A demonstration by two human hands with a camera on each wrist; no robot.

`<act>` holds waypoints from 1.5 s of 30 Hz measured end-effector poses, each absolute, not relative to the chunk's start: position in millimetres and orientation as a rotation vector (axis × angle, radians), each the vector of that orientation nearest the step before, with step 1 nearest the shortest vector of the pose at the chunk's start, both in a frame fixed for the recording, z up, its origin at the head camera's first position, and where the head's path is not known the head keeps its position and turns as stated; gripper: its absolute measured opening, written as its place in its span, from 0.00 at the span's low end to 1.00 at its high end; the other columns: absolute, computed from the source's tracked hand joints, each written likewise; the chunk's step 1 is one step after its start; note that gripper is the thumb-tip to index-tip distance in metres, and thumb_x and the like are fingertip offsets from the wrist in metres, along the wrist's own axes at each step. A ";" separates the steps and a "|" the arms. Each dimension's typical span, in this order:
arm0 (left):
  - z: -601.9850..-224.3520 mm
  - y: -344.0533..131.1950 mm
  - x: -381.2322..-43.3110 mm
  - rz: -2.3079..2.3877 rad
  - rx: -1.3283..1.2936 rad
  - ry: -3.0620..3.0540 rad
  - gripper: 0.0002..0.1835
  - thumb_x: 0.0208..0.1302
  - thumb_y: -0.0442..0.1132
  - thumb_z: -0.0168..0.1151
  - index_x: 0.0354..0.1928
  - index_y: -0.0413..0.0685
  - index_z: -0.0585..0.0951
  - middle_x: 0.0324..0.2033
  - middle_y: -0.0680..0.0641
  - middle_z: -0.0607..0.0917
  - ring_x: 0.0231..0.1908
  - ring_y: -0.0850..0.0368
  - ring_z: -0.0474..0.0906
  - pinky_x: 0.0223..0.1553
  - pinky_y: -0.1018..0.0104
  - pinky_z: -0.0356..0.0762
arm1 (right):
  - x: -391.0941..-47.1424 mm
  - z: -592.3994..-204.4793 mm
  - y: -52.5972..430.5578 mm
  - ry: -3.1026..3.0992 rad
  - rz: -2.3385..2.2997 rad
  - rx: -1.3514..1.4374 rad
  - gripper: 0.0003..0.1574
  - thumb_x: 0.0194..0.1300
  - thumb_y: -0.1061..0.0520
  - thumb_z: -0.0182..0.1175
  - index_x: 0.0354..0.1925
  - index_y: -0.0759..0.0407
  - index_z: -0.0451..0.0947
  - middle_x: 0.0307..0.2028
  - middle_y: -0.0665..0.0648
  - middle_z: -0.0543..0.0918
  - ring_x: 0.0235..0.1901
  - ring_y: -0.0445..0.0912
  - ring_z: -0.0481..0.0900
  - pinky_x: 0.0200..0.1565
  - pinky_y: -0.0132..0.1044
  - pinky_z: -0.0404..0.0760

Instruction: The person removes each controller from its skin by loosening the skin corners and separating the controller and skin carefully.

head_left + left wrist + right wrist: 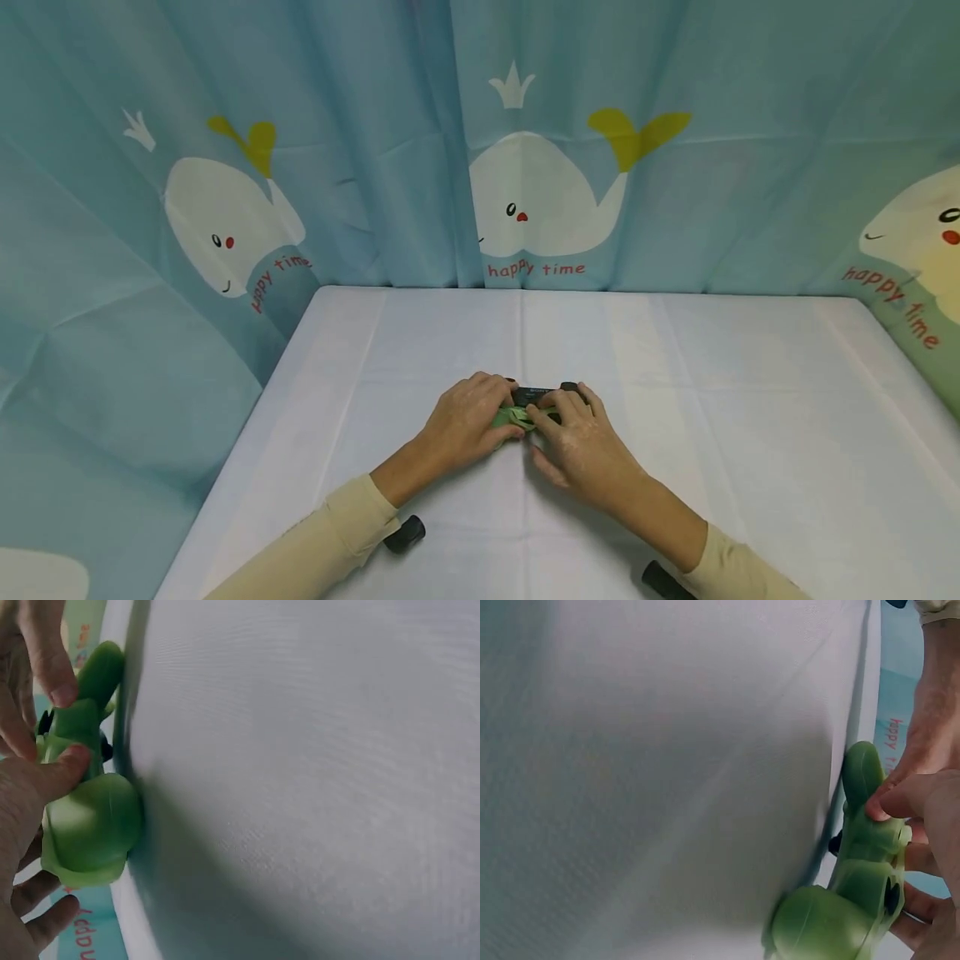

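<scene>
A green-and-black object with rounded lobes [517, 417] is between the two hands at the middle of the table. Its dark upper face has small lettering, with black round parts at the corners. My left hand [468, 417] grips its left end, thumb on the near side and fingers over the far side. On its right half, my right hand [588, 450] curls several fingers over the green part; the right thumb stands apart. In the left wrist view, a smooth green lobe [94, 825] bulges below the left thumb. The green body [866, 836] is partly hidden by fingers in the right wrist view.
A white cloth covers the table [750, 417]. Behind it and at the sides hangs a blue curtain [375, 167] with printed whales. Under the left sleeve shows a black cylinder [405, 533]; another black cylinder [666, 581] is by the right sleeve.
</scene>
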State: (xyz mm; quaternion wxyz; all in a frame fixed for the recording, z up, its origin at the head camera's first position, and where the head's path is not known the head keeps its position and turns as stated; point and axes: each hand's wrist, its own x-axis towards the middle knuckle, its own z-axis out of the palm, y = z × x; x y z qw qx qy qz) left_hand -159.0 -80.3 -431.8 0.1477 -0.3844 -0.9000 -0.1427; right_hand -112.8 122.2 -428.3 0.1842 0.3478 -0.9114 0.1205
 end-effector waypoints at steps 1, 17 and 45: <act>-432.6 -80.8 -158.9 -0.407 -1.113 -2.574 0.22 0.47 0.59 0.66 0.36 0.52 0.75 0.43 0.54 0.77 0.44 0.60 0.71 0.42 0.64 0.70 | -112.6 -428.9 122.7 -2.581 0.351 0.974 0.29 0.51 0.47 0.63 0.50 0.61 0.76 0.44 0.57 0.69 0.49 0.53 0.66 0.57 0.58 0.50; -431.1 -69.7 -156.7 -0.271 -1.159 -2.590 0.36 0.53 0.64 0.57 0.57 0.47 0.67 0.45 0.50 0.73 0.46 0.57 0.70 0.49 0.58 0.65 | -125.5 -422.1 163.8 -2.830 0.818 0.744 0.22 0.62 0.44 0.55 0.51 0.52 0.75 0.48 0.48 0.67 0.49 0.45 0.60 0.47 0.49 0.54; -423.6 -49.2 -164.4 -0.361 -1.234 -2.688 0.15 0.55 0.52 0.61 0.41 0.54 0.81 0.46 0.54 0.78 0.44 0.61 0.75 0.45 0.63 0.70 | -148.1 -420.1 161.5 -2.893 0.974 0.843 0.04 0.66 0.54 0.53 0.32 0.48 0.73 0.31 0.41 0.67 0.36 0.42 0.59 0.37 0.38 0.64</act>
